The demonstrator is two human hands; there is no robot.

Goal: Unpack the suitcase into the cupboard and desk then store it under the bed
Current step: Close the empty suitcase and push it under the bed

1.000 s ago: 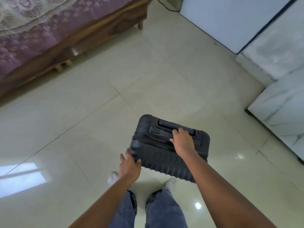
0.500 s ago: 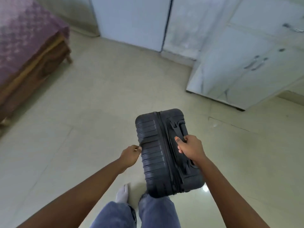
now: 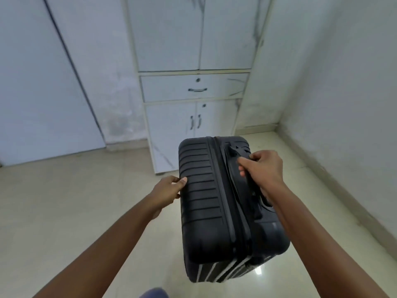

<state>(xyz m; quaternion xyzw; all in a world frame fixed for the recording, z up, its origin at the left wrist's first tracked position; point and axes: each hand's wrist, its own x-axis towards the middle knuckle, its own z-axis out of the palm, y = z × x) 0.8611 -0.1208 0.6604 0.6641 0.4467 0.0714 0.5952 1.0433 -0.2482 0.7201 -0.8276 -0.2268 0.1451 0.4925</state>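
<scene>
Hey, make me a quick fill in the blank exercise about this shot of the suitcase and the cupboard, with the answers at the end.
1. The right hand grips the suitcase's ____.
2. The left hand holds the ribbed side of the black ____.
3. The cupboard doors and drawer are all ____.
4. The cupboard stands on the tiled floor ____ the suitcase.

Missing words: handle; suitcase; closed; behind

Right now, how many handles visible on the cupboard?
3. One drawer handle on the middle drawer; two vertical door handles, left and right, on the lower doors. Upper doors show none; the frame crops them.
</scene>
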